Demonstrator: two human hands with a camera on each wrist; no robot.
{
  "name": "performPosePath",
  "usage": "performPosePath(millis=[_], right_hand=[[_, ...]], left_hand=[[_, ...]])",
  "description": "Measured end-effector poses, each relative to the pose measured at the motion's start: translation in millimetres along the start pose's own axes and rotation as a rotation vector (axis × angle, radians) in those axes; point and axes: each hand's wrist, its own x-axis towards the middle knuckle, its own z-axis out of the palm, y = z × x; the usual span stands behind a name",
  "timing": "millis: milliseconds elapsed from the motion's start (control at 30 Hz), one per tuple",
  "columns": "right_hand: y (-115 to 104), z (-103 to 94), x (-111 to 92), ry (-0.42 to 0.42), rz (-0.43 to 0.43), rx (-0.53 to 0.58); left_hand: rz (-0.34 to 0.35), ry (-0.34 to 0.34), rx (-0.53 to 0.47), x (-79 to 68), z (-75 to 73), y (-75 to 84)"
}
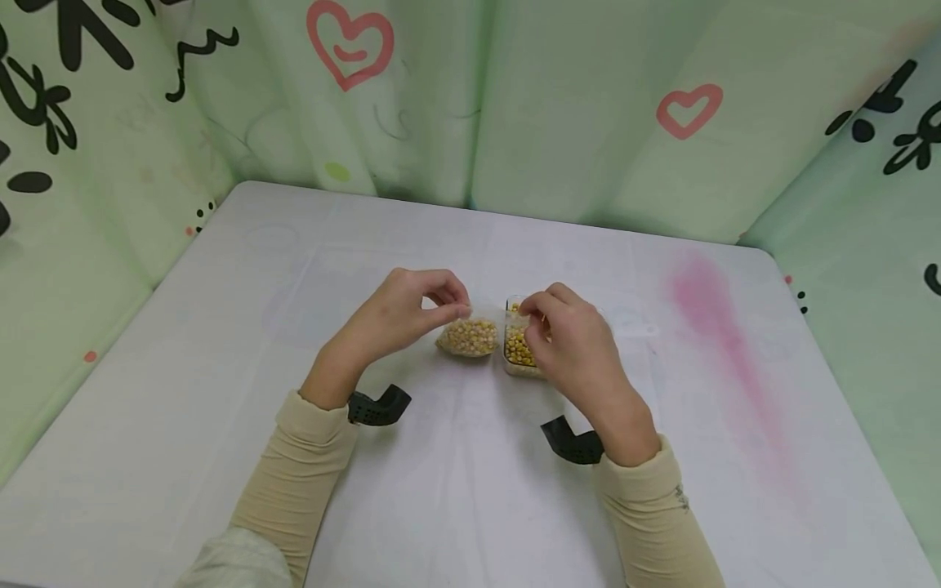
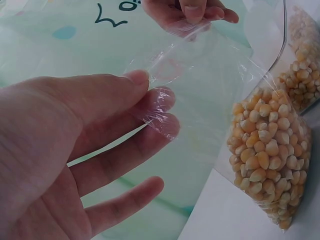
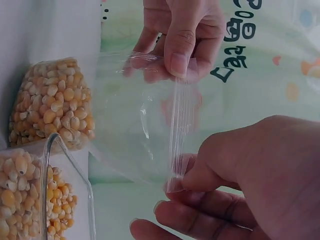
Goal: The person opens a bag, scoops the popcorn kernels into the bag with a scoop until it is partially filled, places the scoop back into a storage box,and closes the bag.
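Observation:
A clear zip-lock bag (image 1: 469,338) holds yellow corn kernels in its lower part, its base low by the table. My left hand (image 1: 412,310) pinches one top corner between thumb and forefinger, the other fingers spread in the left wrist view. At the opposite top corner, my right hand (image 1: 577,339) pinches the film between thumb and fingers. The zip strip (image 3: 176,130) runs stretched between both hands, and the upper bag has no kernels in it. Right beside the bag stands a clear box (image 1: 524,371) with more corn kernels, partly hidden under my right hand.
A white cloth (image 1: 456,482) covers the table, with a pink stain (image 1: 716,327) on the right. Green printed curtains (image 1: 573,122) hang behind the table and along both sides. A black strap mount (image 1: 378,407) sits at my left wrist, another (image 1: 572,443) at my right.

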Motion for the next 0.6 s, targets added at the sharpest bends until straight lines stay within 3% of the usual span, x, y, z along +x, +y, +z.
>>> performPosePath(millis=[300, 600], right_hand=[[3.3, -2.1, 0.9, 0.035, 0.0, 0.165], [10.5, -4.6, 1.8, -0.025, 0.032, 0.268]], left_hand=[[-0.017, 0.008, 0.006, -0.4, -2.0, 0.6], [-0.042, 0.01, 0.014, -0.3, -2.6, -0.9]])
